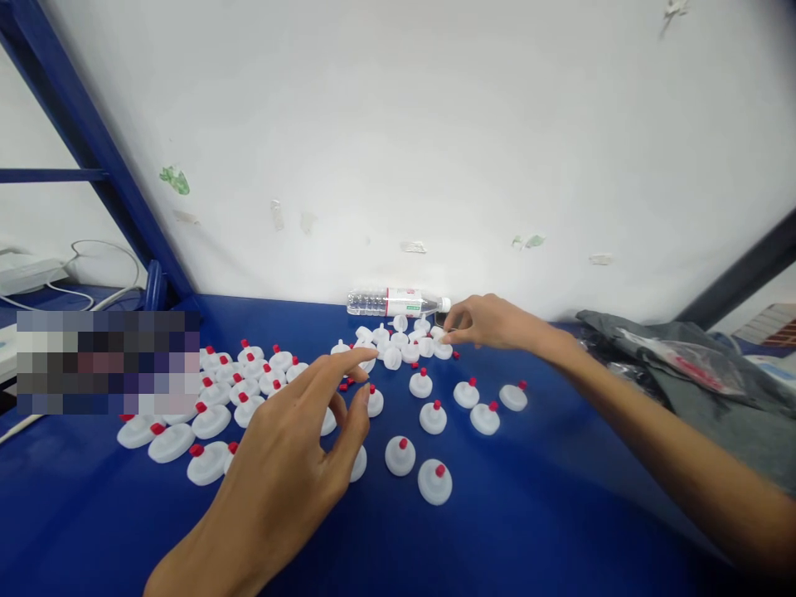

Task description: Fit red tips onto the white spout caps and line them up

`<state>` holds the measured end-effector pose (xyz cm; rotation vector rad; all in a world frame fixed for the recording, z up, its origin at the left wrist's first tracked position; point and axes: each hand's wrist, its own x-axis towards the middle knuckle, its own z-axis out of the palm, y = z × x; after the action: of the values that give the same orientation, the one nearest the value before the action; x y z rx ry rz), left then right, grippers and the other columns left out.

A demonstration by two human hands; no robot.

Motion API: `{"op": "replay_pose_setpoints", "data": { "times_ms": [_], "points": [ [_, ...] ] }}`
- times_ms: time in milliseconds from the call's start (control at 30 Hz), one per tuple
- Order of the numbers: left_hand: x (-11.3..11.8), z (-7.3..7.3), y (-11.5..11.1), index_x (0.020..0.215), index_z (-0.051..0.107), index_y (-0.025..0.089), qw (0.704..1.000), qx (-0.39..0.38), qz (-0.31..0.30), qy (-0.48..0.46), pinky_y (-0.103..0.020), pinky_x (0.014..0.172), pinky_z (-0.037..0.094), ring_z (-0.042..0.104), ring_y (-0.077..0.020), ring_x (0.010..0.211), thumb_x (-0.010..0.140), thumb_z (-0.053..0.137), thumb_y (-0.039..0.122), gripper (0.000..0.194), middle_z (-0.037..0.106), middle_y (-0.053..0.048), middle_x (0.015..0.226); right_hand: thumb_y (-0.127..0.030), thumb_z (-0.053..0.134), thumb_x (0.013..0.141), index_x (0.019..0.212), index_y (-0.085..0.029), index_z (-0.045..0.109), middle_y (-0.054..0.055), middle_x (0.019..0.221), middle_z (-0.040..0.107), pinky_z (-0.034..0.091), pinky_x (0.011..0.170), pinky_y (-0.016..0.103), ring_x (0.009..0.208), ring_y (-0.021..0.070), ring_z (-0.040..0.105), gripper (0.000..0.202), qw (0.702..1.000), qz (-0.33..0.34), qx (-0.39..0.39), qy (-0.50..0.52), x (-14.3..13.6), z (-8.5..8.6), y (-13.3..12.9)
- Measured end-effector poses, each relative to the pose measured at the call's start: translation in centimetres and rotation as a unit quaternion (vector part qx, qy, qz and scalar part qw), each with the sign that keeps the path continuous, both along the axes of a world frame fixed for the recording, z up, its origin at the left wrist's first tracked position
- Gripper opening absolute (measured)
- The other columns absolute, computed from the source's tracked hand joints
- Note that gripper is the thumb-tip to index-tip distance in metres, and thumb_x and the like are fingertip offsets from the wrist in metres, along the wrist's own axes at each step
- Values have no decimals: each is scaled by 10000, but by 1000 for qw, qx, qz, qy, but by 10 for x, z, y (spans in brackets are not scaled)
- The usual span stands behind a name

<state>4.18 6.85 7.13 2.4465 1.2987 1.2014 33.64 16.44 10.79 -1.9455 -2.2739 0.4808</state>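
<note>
My right hand [488,322] reaches to the back of the table, fingertips pinched on a white plastic cap [442,348] at the right edge of a loose pile. The white caps in this pile [398,340] show no red tips. My left hand [295,439] hovers in front, thumb and forefinger apart, with nothing visible between them. Under and beside it lie several white round caps with red tips [400,456]. A denser group of red-tipped caps [211,420] spreads to its left. Small red pieces [344,386] lie near the left fingertips, partly hidden by them.
A clear plastic bottle [373,302] lies on its side against the wall, behind the pile. Grey plastic bags [702,373] cover the table's right side. A blue metal post [99,149] rises at left, with white cables [118,249] beyond it. The tabletop [528,514] is blue.
</note>
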Motion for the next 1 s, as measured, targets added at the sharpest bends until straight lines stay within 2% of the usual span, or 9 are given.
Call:
{"op": "replay_pose_setpoints", "data": {
  "times_ms": [133, 233, 333, 400, 533, 667, 767, 833, 1000],
  "points": [
    [1, 2, -1, 1264, 593, 294, 1000, 12, 2, 10, -247, 615, 531, 575, -84, 541, 995, 568, 264, 271, 701, 40, 941, -332, 717, 846, 852, -182, 780, 45, 809, 780, 496, 646, 287, 626, 170, 689, 164, 1000, 4, -3, 1, -2, -5, 1],
    [2, 1, -1, 1220, 628, 283, 1000, 19, 2, 11, -237, 548, 496, 617, -105, 603, 1000, 562, 267, 231, 692, 21, 935, -313, 704, 852, 836, -184, 788, 42, 809, 779, 493, 620, 284, 620, 166, 684, 154, 1000, 15, 9, 21, -7, 8, -8],
    [3, 0, 0, 1334, 588, 281, 1000, 18, -1, 20, -248, 529, 490, 659, -139, 675, 987, 604, 345, 352, 698, 7, 942, -364, 737, 847, 854, -200, 795, 27, 823, 775, 496, 604, 265, 642, 157, 682, 173, 989, 92, 6, 112, -25, 26, -28],
    [3, -2, 0, 1410, 538, 270, 999, 21, -5, 27, -264, 547, 509, 642, -133, 628, 969, 641, 406, 474, 721, 0, 988, -397, 742, 858, 895, -218, 804, 21, 860, 776, 486, 589, 244, 679, 148, 678, 193, 969, 161, -7, 187, -43, 35, -45],
    [2, -3, 0, 1276, 634, 275, 998, 42, -34, 21, -232, 532, 502, 537, -62, 500, 967, 667, 359, 322, 735, 17, 1057, -449, 731, 878, 938, -238, 813, 9, 798, 758, 425, 515, 220, 644, 122, 645, 235, 944, 206, -17, 256, -70, 46, -71],
    [-1, -4, 1, 1242, 657, 298, 998, 57, -20, 3, -229, 522, 503, 499, -48, 491, 954, 685, 345, 293, 721, 30, 1110, -458, 711, 888, 984, -241, 811, 29, 876, 778, 455, 542, 233, 678, 147, 692, 258, 969, 160, -43, 185, -54, 47, -62],
    [-2, -5, 3, 1269, 643, 326, 998, 56, -4, -3, -235, 506, 499, 496, -44, 491, 958, 673, 357, 314, 700, 31, 1174, -379, 704, 883, 901, -208, 807, 40, 763, 765, 476, 585, 274, 653, 178, 697, 200, 999, 35, 4, 20, -23, 35, -37],
    [-2, -5, 4, 1264, 643, 320, 998, 56, 1, -2, -237, 507, 498, 490, -44, 488, 960, 669, 362, 308, 698, 28, 1167, -335, 738, 841, 872, -204, 802, 45, 698, 746, 463, 583, 294, 669, 212, 701, 149, 996, -48, 7, -81, -5, 22, -19],
    [-1, -5, 4, 1267, 654, 290, 998, 64, 2, 18, -257, 518, 496, 454, -45, 468, 973, 645, 385, 309, 698, 5, 1165, -270, 791, 767, 782, -202, 783, 33, 668, 738, 469, 589, 281, 707, 216, 716, 70, 991, -63, -56, -99, 11, -8, 4]
  ]
}}
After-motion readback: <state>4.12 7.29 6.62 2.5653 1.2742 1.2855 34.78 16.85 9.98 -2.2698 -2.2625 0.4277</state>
